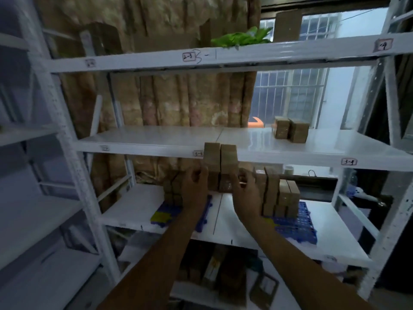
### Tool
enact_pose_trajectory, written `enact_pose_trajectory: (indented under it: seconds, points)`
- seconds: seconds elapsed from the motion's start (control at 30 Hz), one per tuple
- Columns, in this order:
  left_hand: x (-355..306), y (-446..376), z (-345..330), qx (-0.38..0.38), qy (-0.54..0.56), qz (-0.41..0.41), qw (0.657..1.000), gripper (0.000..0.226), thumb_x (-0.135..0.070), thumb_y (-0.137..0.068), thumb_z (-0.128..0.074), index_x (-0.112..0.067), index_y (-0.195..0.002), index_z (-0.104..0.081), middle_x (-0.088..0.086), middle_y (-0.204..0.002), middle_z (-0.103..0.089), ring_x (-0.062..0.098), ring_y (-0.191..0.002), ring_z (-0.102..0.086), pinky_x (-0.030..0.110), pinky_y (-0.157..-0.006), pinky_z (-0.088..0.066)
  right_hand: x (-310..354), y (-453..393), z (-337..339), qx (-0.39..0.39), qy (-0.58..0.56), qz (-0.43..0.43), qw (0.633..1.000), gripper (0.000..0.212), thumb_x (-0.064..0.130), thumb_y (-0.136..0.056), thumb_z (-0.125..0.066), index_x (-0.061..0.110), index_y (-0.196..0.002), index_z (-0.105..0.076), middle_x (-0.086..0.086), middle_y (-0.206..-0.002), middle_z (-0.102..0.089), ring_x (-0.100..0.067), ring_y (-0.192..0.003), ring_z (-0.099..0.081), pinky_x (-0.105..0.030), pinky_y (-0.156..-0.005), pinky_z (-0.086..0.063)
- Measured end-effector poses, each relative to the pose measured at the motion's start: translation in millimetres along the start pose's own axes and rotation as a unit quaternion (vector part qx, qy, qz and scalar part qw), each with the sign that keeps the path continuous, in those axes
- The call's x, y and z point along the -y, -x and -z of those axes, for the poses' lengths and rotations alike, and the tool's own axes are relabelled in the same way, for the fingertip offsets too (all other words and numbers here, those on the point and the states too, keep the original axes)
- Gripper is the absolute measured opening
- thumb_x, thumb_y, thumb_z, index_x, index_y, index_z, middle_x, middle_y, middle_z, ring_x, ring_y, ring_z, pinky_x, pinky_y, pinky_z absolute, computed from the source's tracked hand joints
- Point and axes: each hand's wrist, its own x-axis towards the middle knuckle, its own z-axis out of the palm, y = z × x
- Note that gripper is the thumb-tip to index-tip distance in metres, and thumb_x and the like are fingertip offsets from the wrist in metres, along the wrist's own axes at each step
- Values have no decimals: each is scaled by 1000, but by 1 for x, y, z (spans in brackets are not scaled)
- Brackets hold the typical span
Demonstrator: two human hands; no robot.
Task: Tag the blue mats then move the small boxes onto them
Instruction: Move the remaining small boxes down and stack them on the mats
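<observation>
A: Both hands are clamped on one block of small boxes (220, 167); the left hand (194, 189) presses its left side, the right hand (245, 190) presses its right side, and the block is carried in the air, above the shelf board under the hands.

B: So the grip is only a squeeze from the sides?

A: As far as I can tell, yes; there is a seam down the middle of the block and another across it, so it looks like several boxes held by pressure alone; ease off and I'd expect the lower ones to drop out.

B: Where would they go?

A: Below the left hand lies a blue mat (164, 214) with a yellow tag (161, 217) on its near edge and some boxes behind the hand; just right of the right hand stands a stack of boxes (279, 194) on a second blue mat (297, 224); the right knuckles are very near that stack, so a sideways swing could topple it.

B: Anything else?

A: The frame is blurred with motion; a hurried set-down could land the block half off a mat; two more boxes (291, 129) wait on the shelf above and beyond the right hand.
</observation>
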Motion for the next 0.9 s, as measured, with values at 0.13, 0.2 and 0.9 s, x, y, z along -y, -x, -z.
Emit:
enact_pose_trajectory:
  seconds: [0.13, 0.2, 0.9]
  points:
    - [43, 41, 79, -3, -42, 92, 995, 16, -42, -99, -57, -32, -87, -59, -1, -89, -66, 24, -88, -66, 43, -80, -56, -13, 89, -42, 63, 6, -48, 997, 18, 59, -100, -47, 51, -115, -54, 19, -94, -69, 0, -82, -67, -23, -66, -46]
    - [67, 59, 108, 4, -60, 135, 989, 17, -42, -99, -58, -28, -90, -61, -2, -90, -66, 23, -90, -66, 41, -77, -56, -22, 123, -58, 73, 0, -75, 994, 7, 56, -102, -48, 55, -107, -53, 20, -93, -69, 3, -80, -67, -23, -68, -49]
    - [313, -109, 100, 111, -133, 238, 956, 34, -47, -101, -52, -19, -116, -64, 2, -105, -66, 20, -93, -64, 31, -73, -49, -212, 28, -267, 51, -21, -261, 964, 51, 86, -81, -49, 50, -117, -59, 6, -111, -74, -17, -99, -74, -50, -87, -62]
